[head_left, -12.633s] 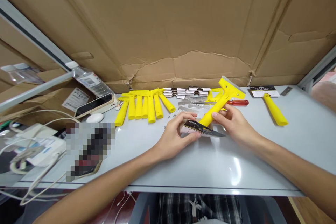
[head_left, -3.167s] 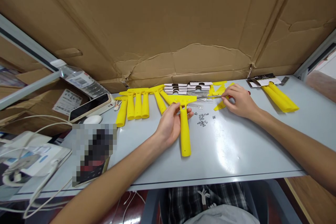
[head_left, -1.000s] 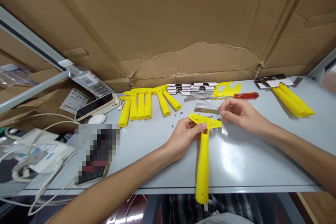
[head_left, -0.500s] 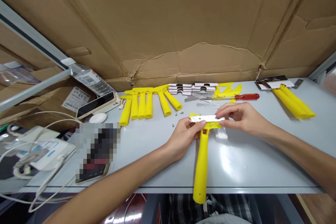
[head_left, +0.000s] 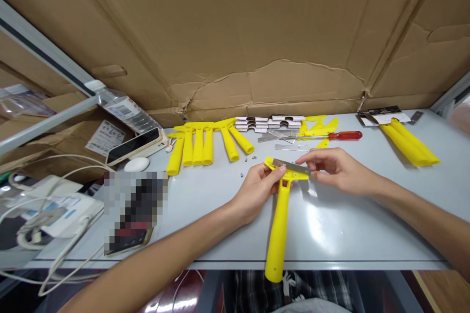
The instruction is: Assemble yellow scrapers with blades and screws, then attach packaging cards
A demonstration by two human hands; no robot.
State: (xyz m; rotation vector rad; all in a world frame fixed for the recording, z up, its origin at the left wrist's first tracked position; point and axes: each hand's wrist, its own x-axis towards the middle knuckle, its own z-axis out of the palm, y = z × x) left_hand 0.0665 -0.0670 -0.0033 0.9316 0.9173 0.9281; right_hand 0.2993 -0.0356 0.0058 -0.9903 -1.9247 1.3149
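A yellow plastic scraper handle point(head_left: 278, 230) points down toward me over the table's front edge. My left hand point(head_left: 257, 190) is closed around the left side of its wide head, thumb on top. Across the head lies a thin metal blade point(head_left: 292, 166), slightly tilted, its left end near my left thumb. My right hand point(head_left: 330, 168) pinches the blade's right end between thumb and fingers. Several small screws point(head_left: 246, 160) lie on the table to the left of the head. Another flat blade point(head_left: 292, 147) rests just behind it.
Several yellow scraper handles point(head_left: 198, 146) stand in a row at the back left. Stacked blade packs point(head_left: 251, 123), a red-handled screwdriver point(head_left: 345, 135) and yellow pieces point(head_left: 319, 127) lie behind my hands. Scrapers point(head_left: 409, 144) lie at right. Phones point(head_left: 135, 145), cables point(head_left: 55, 234) and a bottle point(head_left: 127, 107) crowd the left.
The blade has turned from bright, reflecting white, to dull grey, and now slants down to the right across the head. The handle's lower end has shifted slightly left.
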